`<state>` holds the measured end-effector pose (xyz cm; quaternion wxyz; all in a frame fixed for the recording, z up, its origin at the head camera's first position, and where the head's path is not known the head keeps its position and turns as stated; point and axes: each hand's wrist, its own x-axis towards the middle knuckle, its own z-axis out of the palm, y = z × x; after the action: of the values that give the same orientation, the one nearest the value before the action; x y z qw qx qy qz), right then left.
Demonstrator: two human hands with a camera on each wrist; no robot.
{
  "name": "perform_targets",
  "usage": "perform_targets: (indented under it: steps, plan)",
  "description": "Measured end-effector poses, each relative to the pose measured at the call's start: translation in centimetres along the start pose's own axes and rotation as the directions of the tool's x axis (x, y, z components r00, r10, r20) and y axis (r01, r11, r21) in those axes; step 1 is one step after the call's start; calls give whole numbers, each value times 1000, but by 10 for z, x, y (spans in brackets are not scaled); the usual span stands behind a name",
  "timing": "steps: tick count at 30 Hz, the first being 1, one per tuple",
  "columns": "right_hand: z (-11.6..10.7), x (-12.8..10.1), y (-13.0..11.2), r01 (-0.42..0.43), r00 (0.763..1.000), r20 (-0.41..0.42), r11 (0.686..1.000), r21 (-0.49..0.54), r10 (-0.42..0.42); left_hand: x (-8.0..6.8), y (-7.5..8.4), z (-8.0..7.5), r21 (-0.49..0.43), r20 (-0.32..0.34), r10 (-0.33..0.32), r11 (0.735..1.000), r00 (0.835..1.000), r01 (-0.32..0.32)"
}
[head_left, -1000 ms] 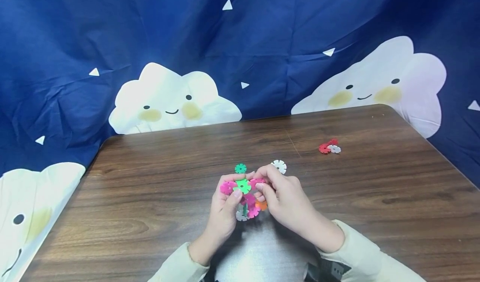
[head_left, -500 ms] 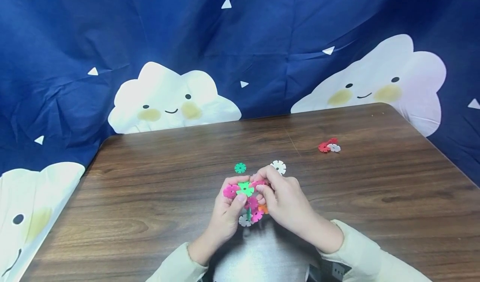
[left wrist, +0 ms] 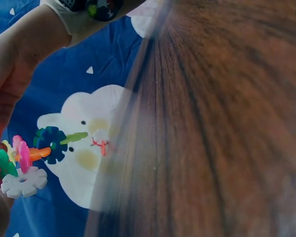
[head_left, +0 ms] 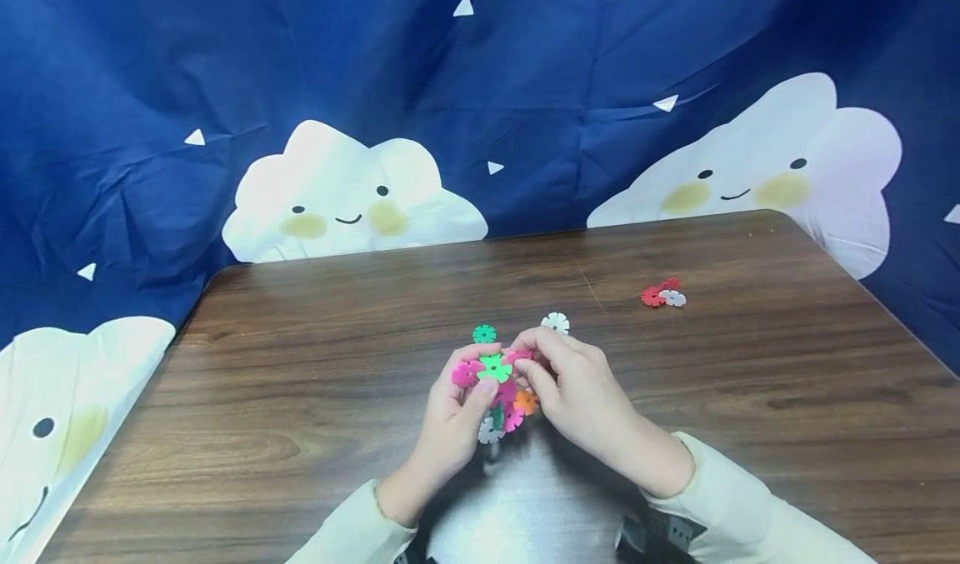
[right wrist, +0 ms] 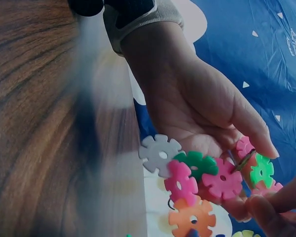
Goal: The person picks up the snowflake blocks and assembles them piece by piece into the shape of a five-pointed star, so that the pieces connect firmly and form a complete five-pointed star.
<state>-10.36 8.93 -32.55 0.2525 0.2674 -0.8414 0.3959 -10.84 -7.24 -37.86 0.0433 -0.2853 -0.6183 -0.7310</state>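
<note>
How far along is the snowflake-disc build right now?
Done: several discs are joined into a cluster. In hand: the left hand holds it while the right hand pinches a pink disc at its top. Left: loose green disc, white disc, red-white pieces.

Head view down over table (head_left: 300, 364), wrist views close, sharing disc cluster (head_left: 495, 393)

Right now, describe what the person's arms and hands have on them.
Both hands are bare, the left hand and the right hand alike. Each arm wears a pale cream long sleeve with a ribbed cuff. A dark wrist-worn device sits over the left cuff, and another over the right one.
</note>
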Motion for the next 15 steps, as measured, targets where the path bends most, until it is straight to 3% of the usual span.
perform_targets:
  steps: [9,15]
  plan:
    - [3,-1,3,160,985,-54,985,-65,-163,0,2,-2,-78,-8,-63,995,998,62]
    - [3,-2,5,189,980,-51,978,-85,-194,2,3,-1,-109,-22,-104,989,994,101]
